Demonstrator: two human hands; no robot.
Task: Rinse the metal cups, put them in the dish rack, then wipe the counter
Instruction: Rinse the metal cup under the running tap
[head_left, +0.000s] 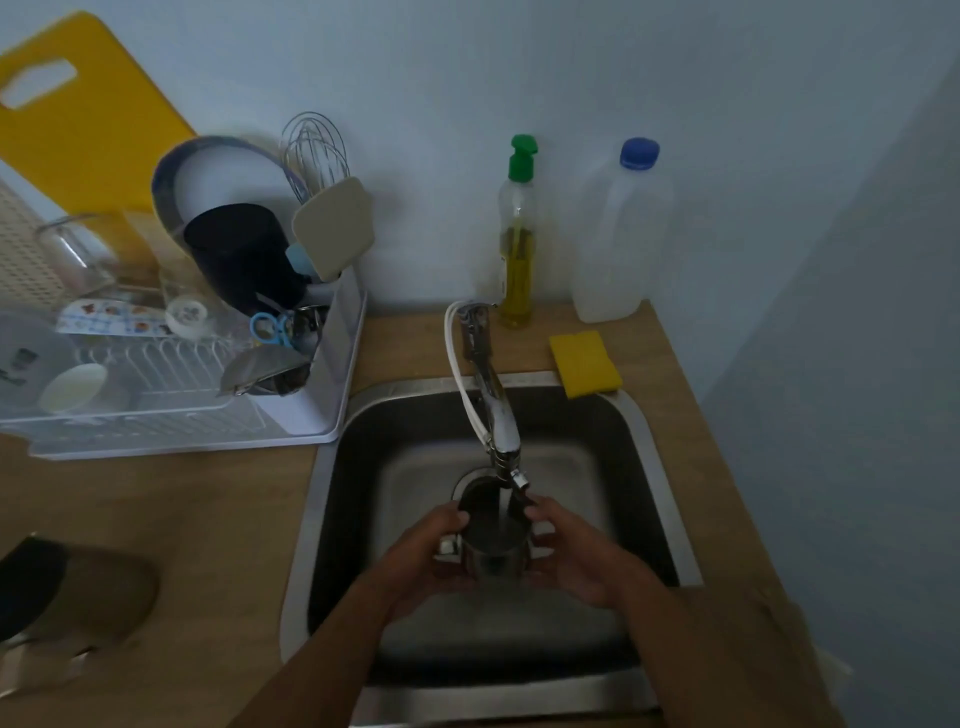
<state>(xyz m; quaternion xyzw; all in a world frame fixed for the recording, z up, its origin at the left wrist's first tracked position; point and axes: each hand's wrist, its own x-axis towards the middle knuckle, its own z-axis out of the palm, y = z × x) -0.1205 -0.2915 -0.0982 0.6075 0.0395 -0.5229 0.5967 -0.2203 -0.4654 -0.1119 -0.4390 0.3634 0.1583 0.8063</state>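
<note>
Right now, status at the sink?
Left hand, right hand both grip metal cup under faucet, over sink. Dish rack left, partly full; nothing between.

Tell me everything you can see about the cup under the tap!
The cup is round, dark grey and looks like metal. It is upright, its open mouth up and dark inside. It is held over the sink, right under the tap, and water seems to run into it. The left hand grips its left side and the right hand its right side, thumbs near the rim. A shiny bit on its left may be a handle.
</note>
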